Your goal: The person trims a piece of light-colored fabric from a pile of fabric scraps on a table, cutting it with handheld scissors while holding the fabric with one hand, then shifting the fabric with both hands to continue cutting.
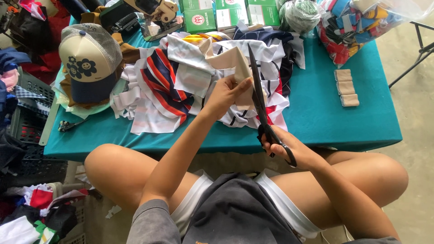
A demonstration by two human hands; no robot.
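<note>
Teal tabletop [325, 117] piled with fabric scraps. Left hand [226, 92] pinches a beige fabric strip [233, 61], right hand [285, 147] grips black scissors [258, 97], blades closed alongside; looks mid-cut, next snip needs the strip taut.

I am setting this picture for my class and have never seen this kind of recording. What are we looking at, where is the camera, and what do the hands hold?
There is one picture, from a camera on a seated person's head looking down at their bare hands. The left hand pinches a beige fabric piece. The right hand grips long black scissors, blades against that fabric. On the teal table lie a pile of striped cloth scraps, a cap, green boxes and three small beige rolls.
</note>
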